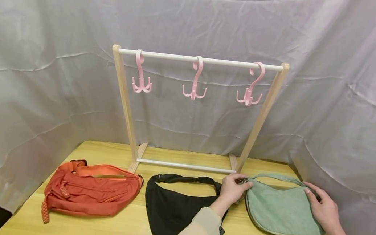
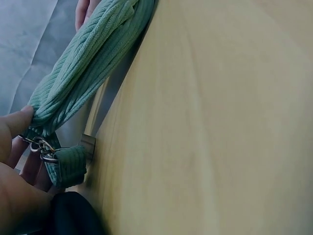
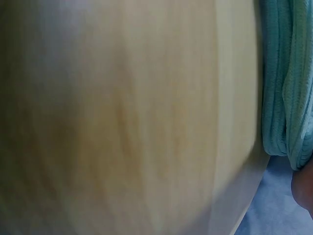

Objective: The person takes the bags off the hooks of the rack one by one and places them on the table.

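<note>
A green corduroy shoulder bag [image 1: 279, 211] is at the right of the table, its strap [image 1: 278, 177] arching along the top. My left hand [image 1: 232, 190] pinches the bag's upper left corner, thumb on the front. In the left wrist view, metal rings [image 2: 43, 149] join the strap to the bag [image 2: 93, 63] beside the fingers. At the upper right corner my right hand [image 1: 325, 211] holds the bag, thumb in front and the other fingers partly hidden behind. Only part of that hand [image 3: 304, 186] shows in the right wrist view, by the bag's edge [image 3: 288, 88].
A black shoulder bag [image 1: 178, 208] lies mid-table, partly under my left forearm. To the left lies an orange-red bag [image 1: 94, 194]. Behind them stands a rack with a white bar [image 1: 169, 56], from which pink hooks [image 1: 141, 72] hang. Grey curtains [image 1: 195, 19] surround the wooden table [image 1: 114, 230].
</note>
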The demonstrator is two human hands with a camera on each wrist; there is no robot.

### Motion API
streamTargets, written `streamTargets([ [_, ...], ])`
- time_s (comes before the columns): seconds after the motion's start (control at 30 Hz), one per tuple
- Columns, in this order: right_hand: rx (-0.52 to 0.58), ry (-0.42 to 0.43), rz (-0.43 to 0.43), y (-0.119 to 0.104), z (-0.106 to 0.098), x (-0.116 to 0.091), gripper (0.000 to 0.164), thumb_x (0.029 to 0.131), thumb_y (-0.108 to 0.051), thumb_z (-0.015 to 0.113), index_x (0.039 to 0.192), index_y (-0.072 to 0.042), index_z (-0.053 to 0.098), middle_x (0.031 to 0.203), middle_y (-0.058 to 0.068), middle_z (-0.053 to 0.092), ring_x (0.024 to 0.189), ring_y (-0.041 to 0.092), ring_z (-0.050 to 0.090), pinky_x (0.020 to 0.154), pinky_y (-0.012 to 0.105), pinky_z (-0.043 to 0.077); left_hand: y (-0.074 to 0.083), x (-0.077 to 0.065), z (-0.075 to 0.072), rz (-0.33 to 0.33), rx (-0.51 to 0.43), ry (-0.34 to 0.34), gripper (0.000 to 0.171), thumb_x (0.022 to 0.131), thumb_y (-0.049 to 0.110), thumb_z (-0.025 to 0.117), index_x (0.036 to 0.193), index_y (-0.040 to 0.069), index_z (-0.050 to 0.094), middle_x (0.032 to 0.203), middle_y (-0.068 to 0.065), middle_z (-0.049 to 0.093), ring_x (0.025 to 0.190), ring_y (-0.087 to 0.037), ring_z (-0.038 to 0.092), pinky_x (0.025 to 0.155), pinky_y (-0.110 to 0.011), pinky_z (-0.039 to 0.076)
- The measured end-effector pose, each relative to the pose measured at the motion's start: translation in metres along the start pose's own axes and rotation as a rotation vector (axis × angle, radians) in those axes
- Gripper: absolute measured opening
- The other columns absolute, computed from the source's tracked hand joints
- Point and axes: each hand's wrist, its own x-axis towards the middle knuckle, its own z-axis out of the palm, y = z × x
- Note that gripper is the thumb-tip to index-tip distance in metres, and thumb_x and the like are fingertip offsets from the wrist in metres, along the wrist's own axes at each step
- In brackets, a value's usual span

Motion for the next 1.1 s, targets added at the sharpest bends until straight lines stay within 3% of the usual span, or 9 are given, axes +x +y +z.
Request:
streamTargets([
  [0.03,0.001,-0.013,0.005,0.0,0.0,0.0,0.045,0.11,-0.038,0.053,0.141,-0.007,0.062,0.142,0.03,0.056,0.124,0.06,0.05,0.093,0.068,0.04,0.0,0.0,0.0,0.001,0.002,0.0,0.017,0.087,0.022,0.086,0.103,0.02,0.083,0.099,0.012,0.069,0.096,-0.014,0.067,0.081,-0.025,0.053],
  [0.1,0.002,-0.03,0.015,0.0,0.0,0.0,0.046,0.11,-0.038,0.052,0.14,-0.005,0.061,0.141,0.035,0.054,0.122,0.061,0.049,0.092,0.068,0.04,-0.001,0.001,0.001,-0.001,0.002,-0.003,0.016,0.087,0.021,0.086,0.103,0.02,0.083,0.099,0.011,0.069,0.095,-0.015,0.067,0.08,-0.026,0.053],
  [0.33,-0.004,-0.069,0.032,0.003,-0.001,0.002,0.047,0.11,-0.04,0.051,0.141,-0.007,0.061,0.142,0.037,0.052,0.121,0.063,0.048,0.091,0.068,0.041,-0.001,0.002,0.003,-0.005,-0.02,-0.008,0.016,0.088,0.016,0.085,0.104,0.019,0.083,0.101,0.009,0.071,0.099,-0.019,0.067,0.082,-0.027,0.054],
  [0.57,-0.026,-0.126,0.048,0.007,-0.003,0.005,0.05,0.11,-0.042,0.05,0.144,-0.006,0.059,0.144,0.039,0.048,0.121,0.065,0.046,0.09,0.07,0.04,-0.002,0.003,0.004,-0.016,-0.02,-0.012,0.016,0.089,0.011,0.083,0.104,0.018,0.083,0.098,0.009,0.072,0.093,-0.008,0.065,0.083,-0.029,0.055],
  [0.73,-0.049,-0.135,0.022,0.01,-0.002,0.005,0.049,0.111,-0.041,0.049,0.142,-0.004,0.059,0.143,0.04,0.049,0.12,0.066,0.046,0.088,0.07,0.041,-0.002,0.004,0.006,-0.034,0.001,0.005,0.016,0.087,0.01,0.084,0.101,0.018,0.084,0.097,0.01,0.074,0.099,-0.01,0.068,0.089,-0.029,0.055],
  [1.1,-0.069,-0.111,-0.02,0.011,0.001,0.003,0.039,0.111,-0.027,0.052,0.136,0.0,0.063,0.141,0.035,0.055,0.122,0.062,0.05,0.09,0.069,0.041,0.003,0.002,0.006,-0.029,0.03,0.047,0.014,0.084,0.008,0.086,0.094,0.019,0.084,0.093,0.006,0.076,0.096,-0.014,0.069,0.086,-0.028,0.054],
])
